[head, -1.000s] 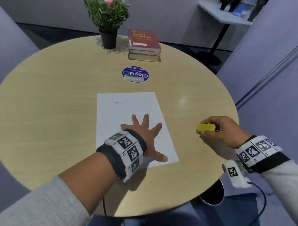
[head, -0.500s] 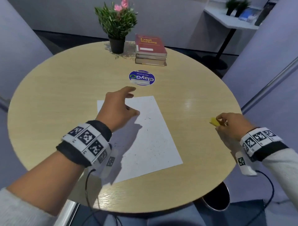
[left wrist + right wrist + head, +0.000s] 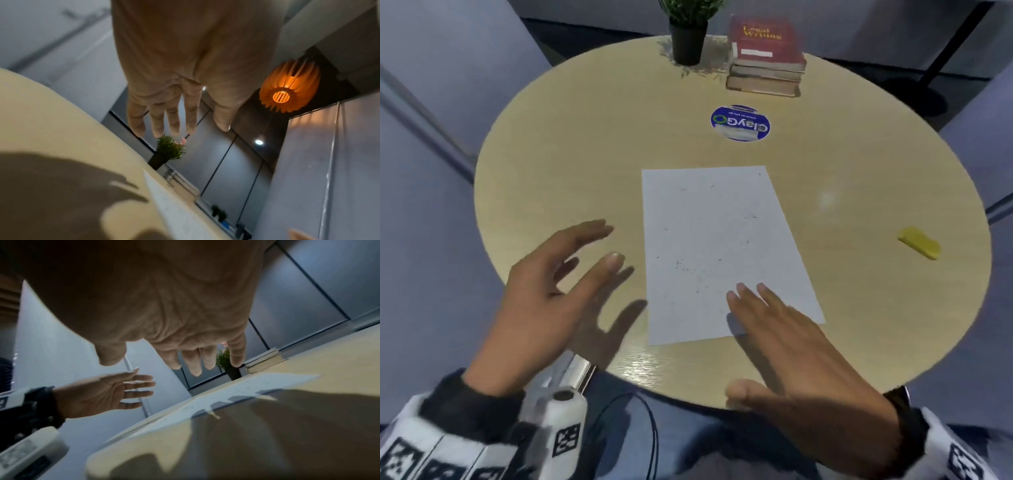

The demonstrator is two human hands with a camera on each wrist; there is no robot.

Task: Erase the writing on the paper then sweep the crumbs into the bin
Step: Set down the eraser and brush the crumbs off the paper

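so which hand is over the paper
The right hand: its fingertips reach over the near right corner of the paper. The left hand is open above bare table, left of the sheet.

The table (image 3: pixel 551 144) is pale wood; the paper (image 3: pixel 722 240) white with dark specks. The eraser (image 3: pixel 919 242) is yellow — the sticker (image 3: pixel 740 122) blue and white, the top book (image 3: pixel 765 39) red.

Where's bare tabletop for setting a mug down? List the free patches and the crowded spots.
Free: the wide strip of table left of the paper, and the patch between the paper and the yellow eraser. Crowded: the far edge, with potted plant, book stack and round sticker; the near edge, under left hand and right hand.
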